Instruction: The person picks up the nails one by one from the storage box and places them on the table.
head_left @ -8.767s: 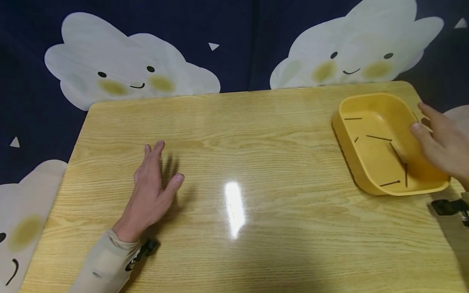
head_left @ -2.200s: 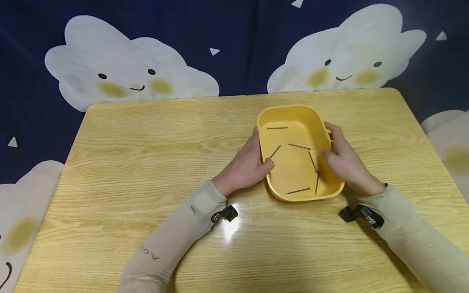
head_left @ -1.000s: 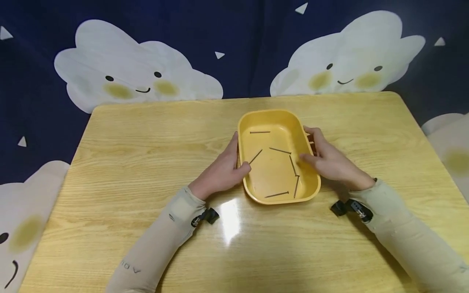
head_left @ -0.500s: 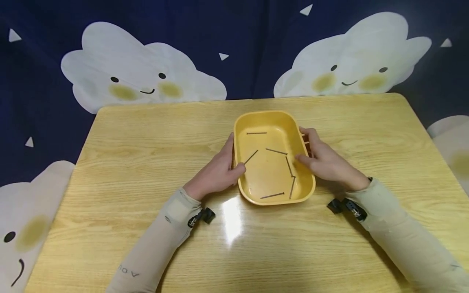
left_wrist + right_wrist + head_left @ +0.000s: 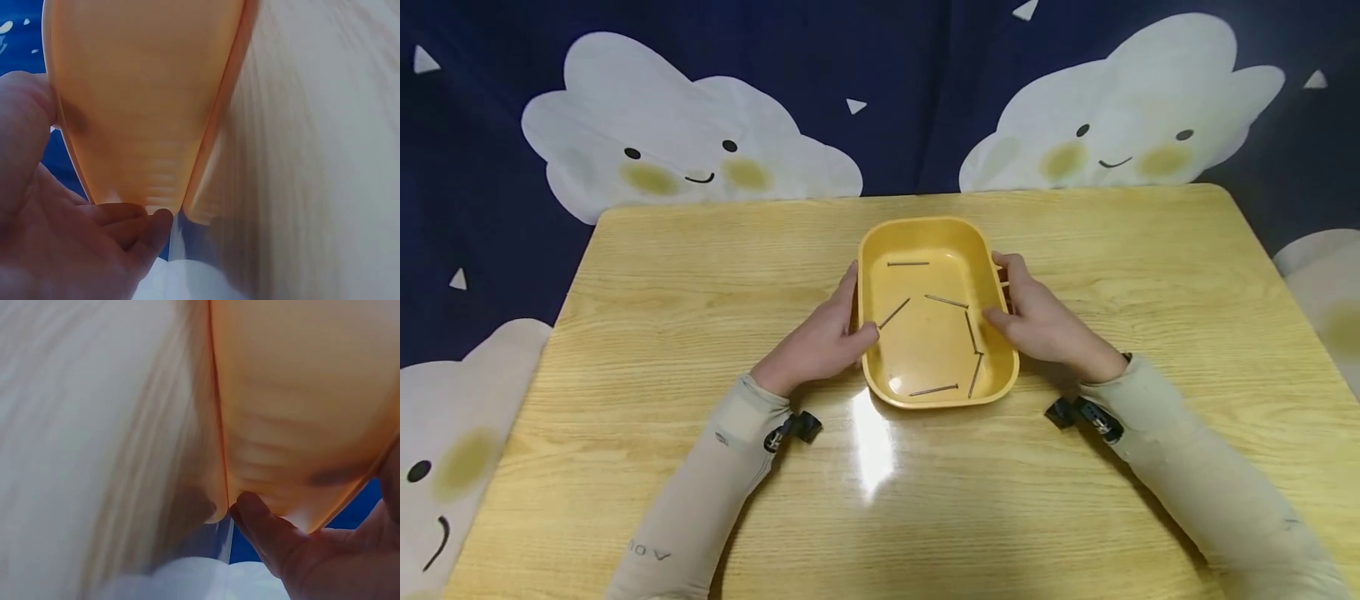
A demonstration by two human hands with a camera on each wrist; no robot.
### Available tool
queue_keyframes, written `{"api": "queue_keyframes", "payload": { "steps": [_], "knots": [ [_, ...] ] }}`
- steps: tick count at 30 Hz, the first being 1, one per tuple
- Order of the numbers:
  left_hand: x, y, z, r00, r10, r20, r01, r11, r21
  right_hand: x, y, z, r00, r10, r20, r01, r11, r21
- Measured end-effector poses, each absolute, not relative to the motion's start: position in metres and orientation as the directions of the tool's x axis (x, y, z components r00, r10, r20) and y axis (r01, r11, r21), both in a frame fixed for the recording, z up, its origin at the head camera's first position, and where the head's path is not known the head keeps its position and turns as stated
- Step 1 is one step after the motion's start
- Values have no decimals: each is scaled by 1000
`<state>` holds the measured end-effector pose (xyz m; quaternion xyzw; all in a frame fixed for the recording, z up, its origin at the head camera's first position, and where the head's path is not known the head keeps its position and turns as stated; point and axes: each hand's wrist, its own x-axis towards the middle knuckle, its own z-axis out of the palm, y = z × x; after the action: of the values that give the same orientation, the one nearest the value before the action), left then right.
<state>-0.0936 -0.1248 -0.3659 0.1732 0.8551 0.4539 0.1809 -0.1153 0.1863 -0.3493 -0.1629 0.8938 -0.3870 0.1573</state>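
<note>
A yellow plastic basin (image 5: 925, 398) with rounded corners sits near the middle of the table in the head view. Several dark nails (image 5: 934, 389) lie scattered on its floor. My left hand (image 5: 820, 346) grips its left wall, thumb over the rim and fingers along the outside. On the opposite side my right hand (image 5: 1041, 317) holds the right wall the same way, its thumb inside the rim. Both wrist views show the basin's outer side (image 5: 137, 106) close up, with the left fingertips (image 5: 161, 225) and the right fingertips (image 5: 250, 506) low on it near the tabletop.
The wood-grain table (image 5: 715, 275) spreads out around the basin, with a bright light reflection in front of it. A dark blue curtain (image 5: 910, 100) printed with smiling clouds hangs behind the table and at its sides. Black camera mounts (image 5: 1086, 417) sit on both wrists.
The left hand has joined the right at the basin, which has come from the table's far right to the middle. In the last second it slid slightly further left, both hands holding on.
</note>
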Motion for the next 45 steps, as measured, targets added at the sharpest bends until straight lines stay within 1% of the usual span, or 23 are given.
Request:
{"api": "queue_keyframes", "payload": {
  "steps": [7,12,16,21,27,41,45],
  "knots": [
    [-96,-140,-366,-864,489,-117,192,535,823,-115,174,-351,-903,-408,-131,-197,665,-720],
    [-95,-148,-367,-856,502,-123,203,546,813,-112,170,-352,-907,-401,-128,-204,686,-699],
    [-94,-152,-367,-858,503,-104,207,523,827,-111,166,-349,-904,-407,-130,-212,691,-691],
    [-93,-157,-366,-859,501,-101,199,509,837,-110,161,-347,-900,-413,-138,-217,701,-680],
    [-97,-163,-367,-843,529,-94,205,478,854,-111,155,-348,-902,-409,-142,-211,701,-681],
    [-98,-179,-366,-846,505,-171,127,502,855,-114,140,-352,-899,-419,-128,-225,692,-686],
    [-100,-183,-366,-848,505,-161,128,489,863,-116,137,-353,-899,-421,-119,-229,686,-691]
  ]
}}
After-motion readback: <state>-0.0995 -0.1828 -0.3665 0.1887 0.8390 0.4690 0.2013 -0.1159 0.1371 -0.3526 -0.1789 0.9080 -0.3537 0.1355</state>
